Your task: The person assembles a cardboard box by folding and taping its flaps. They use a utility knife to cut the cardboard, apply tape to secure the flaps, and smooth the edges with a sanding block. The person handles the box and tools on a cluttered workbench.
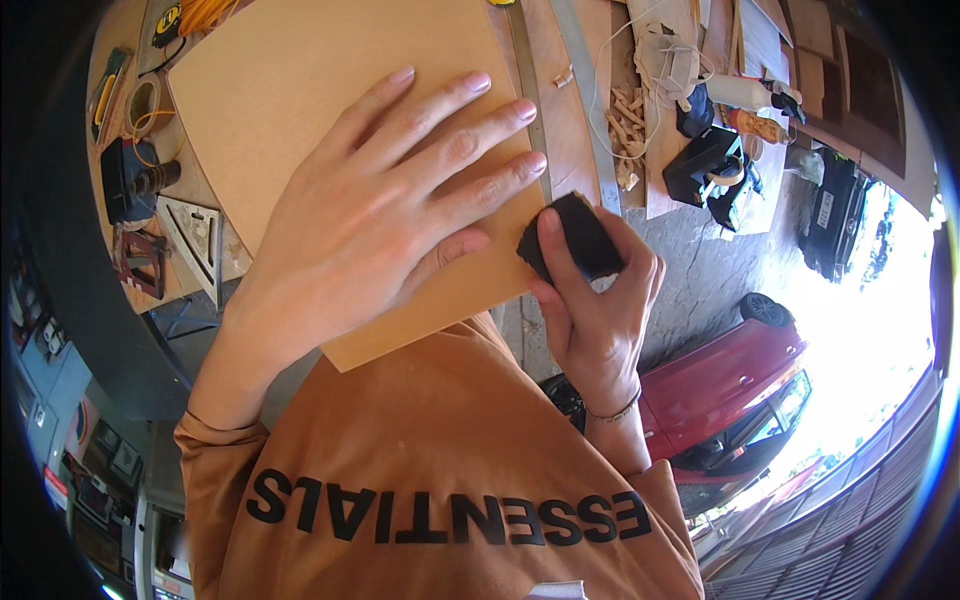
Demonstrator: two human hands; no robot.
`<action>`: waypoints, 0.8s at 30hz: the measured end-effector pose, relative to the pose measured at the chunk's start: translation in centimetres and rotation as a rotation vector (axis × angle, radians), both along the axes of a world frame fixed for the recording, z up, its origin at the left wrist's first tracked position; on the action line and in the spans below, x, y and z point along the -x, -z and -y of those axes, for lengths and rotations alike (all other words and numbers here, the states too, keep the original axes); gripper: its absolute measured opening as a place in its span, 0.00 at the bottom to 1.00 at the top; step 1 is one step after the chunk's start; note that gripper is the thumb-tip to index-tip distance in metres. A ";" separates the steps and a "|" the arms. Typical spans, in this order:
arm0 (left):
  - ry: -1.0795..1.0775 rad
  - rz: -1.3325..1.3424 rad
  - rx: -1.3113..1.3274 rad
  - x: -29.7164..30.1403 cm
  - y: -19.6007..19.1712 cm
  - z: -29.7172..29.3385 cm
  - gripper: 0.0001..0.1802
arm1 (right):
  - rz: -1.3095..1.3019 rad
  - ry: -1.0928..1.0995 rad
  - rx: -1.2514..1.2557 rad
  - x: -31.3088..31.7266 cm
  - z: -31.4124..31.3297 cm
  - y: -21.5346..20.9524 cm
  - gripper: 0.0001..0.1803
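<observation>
A flat tan board [270,110] lies on the workbench in front of me, its near corner reaching to my shirt. My left hand [370,215] is spread over the board, fingers stretched out toward its right edge and holding nothing. At that right edge, my right hand [600,315] grips a folded piece of black sandpaper [578,240], thumb on top and fingers around the far side. The sandpaper meets the board's edge near the corner; whether a block sits inside it I cannot tell.
Left of the board lie a set square [195,240], a tape roll [142,105], a tape measure [168,25] and a red-brown tool [140,262]. Wood scraps [627,125], a white bottle [735,92] and a black box [695,165] are at the right. A red car [715,390] stands beyond.
</observation>
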State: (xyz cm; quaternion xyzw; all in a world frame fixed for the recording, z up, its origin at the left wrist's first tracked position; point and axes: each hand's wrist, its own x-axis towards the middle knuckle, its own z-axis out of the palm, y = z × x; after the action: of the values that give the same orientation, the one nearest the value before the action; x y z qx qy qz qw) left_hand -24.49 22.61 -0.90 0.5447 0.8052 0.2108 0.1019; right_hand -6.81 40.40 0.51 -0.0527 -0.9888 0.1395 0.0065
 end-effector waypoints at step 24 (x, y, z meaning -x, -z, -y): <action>-0.005 -0.007 0.005 0.4 0.3 0.0 0.26 | -0.092 0.065 0.010 -0.5 1.2 0.0 0.29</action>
State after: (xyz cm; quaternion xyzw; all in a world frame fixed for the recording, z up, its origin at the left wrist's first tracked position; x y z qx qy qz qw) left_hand -24.86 22.57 -1.17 0.5434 0.8074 0.2072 0.0997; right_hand -6.33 39.24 0.47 -0.0782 -0.9845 0.1465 0.0561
